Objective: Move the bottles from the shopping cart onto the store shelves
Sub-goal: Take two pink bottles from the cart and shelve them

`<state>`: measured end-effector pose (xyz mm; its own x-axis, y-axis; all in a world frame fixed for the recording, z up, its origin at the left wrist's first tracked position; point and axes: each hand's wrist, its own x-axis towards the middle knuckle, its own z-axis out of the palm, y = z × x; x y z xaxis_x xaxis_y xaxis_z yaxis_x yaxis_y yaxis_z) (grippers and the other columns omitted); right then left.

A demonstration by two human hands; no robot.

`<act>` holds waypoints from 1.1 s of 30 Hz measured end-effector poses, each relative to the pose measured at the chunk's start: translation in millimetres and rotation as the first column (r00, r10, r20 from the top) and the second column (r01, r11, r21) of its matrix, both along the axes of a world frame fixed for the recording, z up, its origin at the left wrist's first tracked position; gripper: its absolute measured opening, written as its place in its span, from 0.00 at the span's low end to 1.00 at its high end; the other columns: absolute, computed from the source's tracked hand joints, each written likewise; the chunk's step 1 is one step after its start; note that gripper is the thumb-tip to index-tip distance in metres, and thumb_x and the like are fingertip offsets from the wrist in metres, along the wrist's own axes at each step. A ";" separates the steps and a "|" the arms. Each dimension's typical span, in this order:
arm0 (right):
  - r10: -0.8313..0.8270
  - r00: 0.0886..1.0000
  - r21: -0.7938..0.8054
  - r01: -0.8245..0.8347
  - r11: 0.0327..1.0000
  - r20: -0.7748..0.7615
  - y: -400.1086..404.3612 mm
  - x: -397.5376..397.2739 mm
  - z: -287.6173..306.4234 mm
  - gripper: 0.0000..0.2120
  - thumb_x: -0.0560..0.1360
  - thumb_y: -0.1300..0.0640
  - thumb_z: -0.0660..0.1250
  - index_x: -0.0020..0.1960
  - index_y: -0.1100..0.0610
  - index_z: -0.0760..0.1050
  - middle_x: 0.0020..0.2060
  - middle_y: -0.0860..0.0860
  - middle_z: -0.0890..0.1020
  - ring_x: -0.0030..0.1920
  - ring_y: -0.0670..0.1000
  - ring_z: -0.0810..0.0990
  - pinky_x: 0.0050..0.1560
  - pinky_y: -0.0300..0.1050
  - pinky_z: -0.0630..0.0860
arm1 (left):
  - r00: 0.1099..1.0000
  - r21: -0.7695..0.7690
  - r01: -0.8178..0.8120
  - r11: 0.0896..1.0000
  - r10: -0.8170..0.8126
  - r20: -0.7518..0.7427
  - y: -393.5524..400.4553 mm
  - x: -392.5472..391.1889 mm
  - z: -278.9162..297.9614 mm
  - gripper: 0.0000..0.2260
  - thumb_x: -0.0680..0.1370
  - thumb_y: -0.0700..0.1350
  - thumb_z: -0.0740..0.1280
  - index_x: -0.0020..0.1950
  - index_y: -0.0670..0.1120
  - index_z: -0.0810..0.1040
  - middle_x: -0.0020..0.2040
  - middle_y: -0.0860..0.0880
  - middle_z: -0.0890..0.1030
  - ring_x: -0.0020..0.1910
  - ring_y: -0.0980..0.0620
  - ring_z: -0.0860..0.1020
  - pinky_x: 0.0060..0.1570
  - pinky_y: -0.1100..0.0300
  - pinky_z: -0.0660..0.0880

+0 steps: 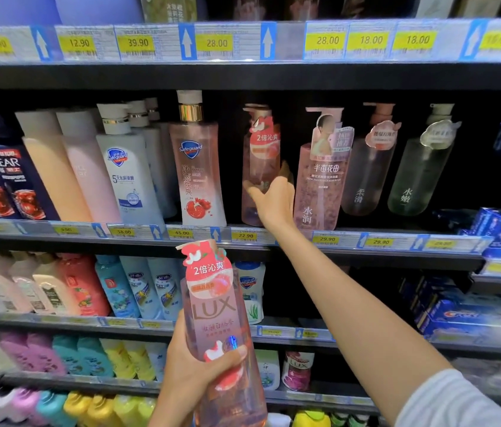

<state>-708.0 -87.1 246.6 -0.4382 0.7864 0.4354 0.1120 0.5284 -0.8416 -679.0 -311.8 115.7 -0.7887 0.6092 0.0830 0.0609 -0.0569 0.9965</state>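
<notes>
Pink LUX bottle (pixel 215 315) upright in front of the shelving, gripped low on its body by the left hand (pixel 195 374) — thumb across the front label, fingers curled behind. A second pink LUX bottle (pixel 260 167) stands on the middle shelf (pixel 274 237) between a Safeguard bottle (pixel 197 167) and a pink pump bottle (pixel 323 180). Right hand (pixel 274 198) reaches to it — thumb and fingers around its lower body. Lower shelves hold rows of coloured bottles.
</notes>
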 end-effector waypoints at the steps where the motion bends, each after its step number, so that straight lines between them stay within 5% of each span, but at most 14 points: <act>1: 0.003 1.000 0.050 -0.005 0.999 0.026 -7.4 6.6 -4.4 0.14 0.77 0.55 0.68 0.52 0.64 0.69 0.49 0.57 0.72 0.51 0.54 0.73 0.46 0.37 0.65 | 1.000 0.000 0.001 1.000 -0.001 -0.001 0.7 0.2 0.6 0.39 0.48 0.51 0.84 0.55 0.59 0.72 0.48 0.56 0.83 0.46 0.62 0.81 0.40 0.68 0.74; 3: 0.048 0.999 0.177 -0.047 0.983 -0.002 -27.2 28.4 -23.7 0.21 0.79 0.56 0.64 0.67 0.65 0.64 0.64 0.58 0.67 0.67 0.54 0.65 0.61 0.31 0.58 | 1.000 -0.004 -0.001 1.000 0.001 -0.004 2.7 1.0 -0.4 0.40 0.46 0.51 0.84 0.55 0.59 0.72 0.48 0.58 0.83 0.46 0.61 0.81 0.42 0.65 0.75; 5: 0.113 0.992 0.306 -0.090 0.948 -0.060 -46.8 63.7 -59.8 0.22 0.79 0.58 0.62 0.71 0.62 0.63 0.71 0.55 0.66 0.72 0.49 0.62 0.72 0.35 0.56 | 1.000 -0.012 0.003 1.000 -0.003 -0.011 6.2 2.3 -4.7 0.37 0.49 0.48 0.82 0.54 0.59 0.73 0.48 0.60 0.83 0.46 0.60 0.81 0.44 0.62 0.75; 10: -0.023 0.993 0.478 -0.036 0.878 0.116 -27.9 161.7 -194.4 0.16 0.78 0.58 0.62 0.63 0.61 0.75 0.63 0.54 0.76 0.67 0.49 0.68 0.66 0.54 0.68 | 0.992 -0.020 0.094 0.995 -0.095 -0.088 24.5 6.0 -27.3 0.36 0.51 0.47 0.83 0.56 0.59 0.73 0.52 0.57 0.83 0.48 0.58 0.82 0.42 0.63 0.77; 19: -0.284 0.916 0.662 0.027 0.749 0.284 82.0 212.6 -330.1 0.19 0.78 0.53 0.58 0.64 0.62 0.74 0.63 0.56 0.76 0.66 0.54 0.69 0.69 0.57 0.62 | 0.942 0.120 0.183 0.976 -0.139 -0.306 107.9 7.7 -87.2 0.36 0.51 0.53 0.80 0.57 0.58 0.73 0.53 0.56 0.82 0.51 0.57 0.81 0.43 0.65 0.78; 25: -0.292 0.940 0.829 0.019 0.560 0.175 123.8 211.2 -376.1 0.20 0.78 0.53 0.59 0.67 0.60 0.71 0.63 0.54 0.74 0.65 0.54 0.70 0.72 0.55 0.60 | 0.860 0.315 0.256 0.914 -0.067 -0.505 155.9 3.9 -107.7 0.33 0.55 0.54 0.80 0.57 0.62 0.72 0.55 0.58 0.81 0.54 0.60 0.80 0.47 0.68 0.76; 30: -0.259 0.966 0.887 0.108 0.449 0.014 136.3 203.2 -385.5 0.21 0.76 0.55 0.61 0.67 0.61 0.70 0.60 0.54 0.73 0.63 0.54 0.71 0.72 0.55 0.59 | 0.767 0.476 0.344 0.810 0.050 -0.640 184.9 -3.2 -111.5 0.33 0.58 0.50 0.81 0.59 0.57 0.71 0.57 0.54 0.81 0.57 0.53 0.79 0.54 0.54 0.77; 33: -0.231 0.971 0.896 0.157 0.415 -0.063 134.8 202.6 -389.0 0.19 0.75 0.57 0.63 0.64 0.64 0.74 0.58 0.56 0.74 0.63 0.55 0.71 0.71 0.57 0.61 | 0.710 0.531 0.370 0.762 0.136 -0.691 195.1 -2.0 -105.8 0.32 0.59 0.49 0.81 0.57 0.56 0.69 0.54 0.59 0.81 0.54 0.58 0.80 0.48 0.62 0.78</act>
